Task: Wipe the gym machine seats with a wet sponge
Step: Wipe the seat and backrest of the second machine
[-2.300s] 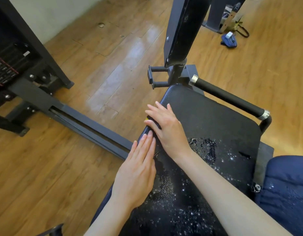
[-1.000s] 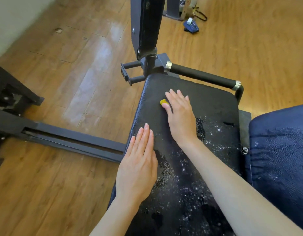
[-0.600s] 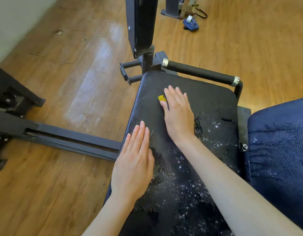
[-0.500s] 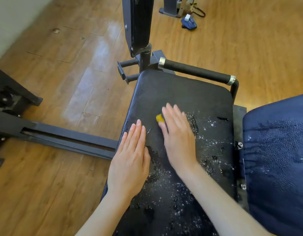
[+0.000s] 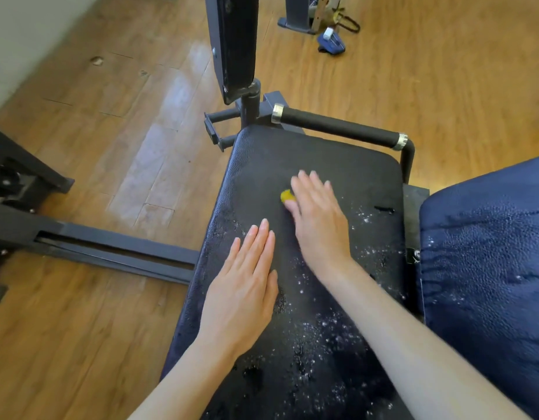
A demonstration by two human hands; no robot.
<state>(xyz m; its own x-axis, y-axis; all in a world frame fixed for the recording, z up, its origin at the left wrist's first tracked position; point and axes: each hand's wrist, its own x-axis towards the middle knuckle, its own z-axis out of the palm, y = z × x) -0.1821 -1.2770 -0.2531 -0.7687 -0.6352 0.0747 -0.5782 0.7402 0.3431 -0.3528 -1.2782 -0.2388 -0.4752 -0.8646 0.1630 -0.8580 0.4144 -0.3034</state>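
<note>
Sponge (image 5: pixel 287 196) sits yellow under the right hand (image 5: pixel 318 221), fingers flat together pressing it onto the black seat pad (image 5: pixel 347 165) so it scrubs. Left hand (image 5: pixel 244 294) lies flat on the seat's left side, fingers together, probably for bracing.

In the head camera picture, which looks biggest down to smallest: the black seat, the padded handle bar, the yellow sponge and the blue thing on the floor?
1. Black seat
2. Padded handle bar
3. Blue thing on the floor, though it lies farther off, so this is unsure
4. Yellow sponge, mostly hidden under the right hand; its full size cannot be judged.
</note>
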